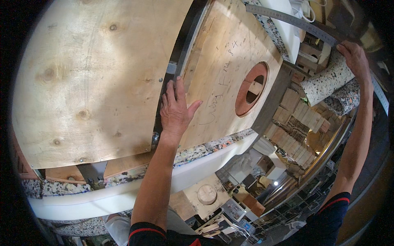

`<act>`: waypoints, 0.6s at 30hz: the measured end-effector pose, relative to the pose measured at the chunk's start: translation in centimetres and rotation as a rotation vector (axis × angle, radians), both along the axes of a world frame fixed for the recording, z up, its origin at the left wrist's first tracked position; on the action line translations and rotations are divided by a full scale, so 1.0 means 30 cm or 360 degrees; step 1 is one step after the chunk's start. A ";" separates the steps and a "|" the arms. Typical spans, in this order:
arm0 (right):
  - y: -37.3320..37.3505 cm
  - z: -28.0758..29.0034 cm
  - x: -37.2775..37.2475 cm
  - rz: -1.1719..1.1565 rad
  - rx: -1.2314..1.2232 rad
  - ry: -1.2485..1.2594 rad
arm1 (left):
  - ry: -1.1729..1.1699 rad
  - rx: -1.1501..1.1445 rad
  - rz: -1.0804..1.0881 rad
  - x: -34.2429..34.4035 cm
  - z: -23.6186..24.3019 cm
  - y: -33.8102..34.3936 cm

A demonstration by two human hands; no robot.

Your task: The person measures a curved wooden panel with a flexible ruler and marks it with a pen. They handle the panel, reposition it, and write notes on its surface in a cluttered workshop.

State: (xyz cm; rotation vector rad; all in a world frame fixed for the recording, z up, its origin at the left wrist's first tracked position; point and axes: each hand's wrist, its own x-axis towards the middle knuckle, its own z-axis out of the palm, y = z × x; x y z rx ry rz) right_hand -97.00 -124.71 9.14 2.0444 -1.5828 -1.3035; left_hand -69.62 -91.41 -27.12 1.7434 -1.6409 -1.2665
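Head view: the right hand (356, 59) is gripping a ruler (293, 20) extending up-left, plywood (211, 67) lying under the splayed left hand (176, 110).

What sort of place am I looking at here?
Most likely a furniture or upholstery workshop, though I can't be certain. What suggests it: a plywood panel with a round cutout, rolled speckled foam, and a long ruler held in the right hand.
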 end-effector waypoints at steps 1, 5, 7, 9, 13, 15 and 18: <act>0.002 0.000 0.003 0.0014 -0.0007 -0.0010 | -0.0003 -0.0009 0.0000 0.000 0.000 0.000; 0.004 -0.008 0.010 0.0013 -0.0046 0.0004 | -0.0005 -0.0012 -0.0001 0.001 -0.001 -0.001; 0.008 -0.014 0.010 0.0150 -0.0068 -0.0050 | -0.0016 -0.0006 -0.0003 0.000 -0.001 0.000; 0.012 -0.014 0.012 0.0135 -0.0078 -0.0054 | -0.0028 0.0013 -0.0008 -0.001 0.000 0.001; 0.017 -0.013 0.018 0.0064 -0.0097 -0.0006 | -0.0035 0.0022 -0.0016 -0.003 0.001 0.002; 0.016 -0.011 0.019 0.0076 -0.0090 0.0002 | -0.0012 0.0036 -0.0017 -0.003 0.000 0.002; 0.015 -0.013 0.014 0.0031 -0.0061 0.0047 | -0.0007 -0.0076 0.0022 -0.002 -0.004 0.002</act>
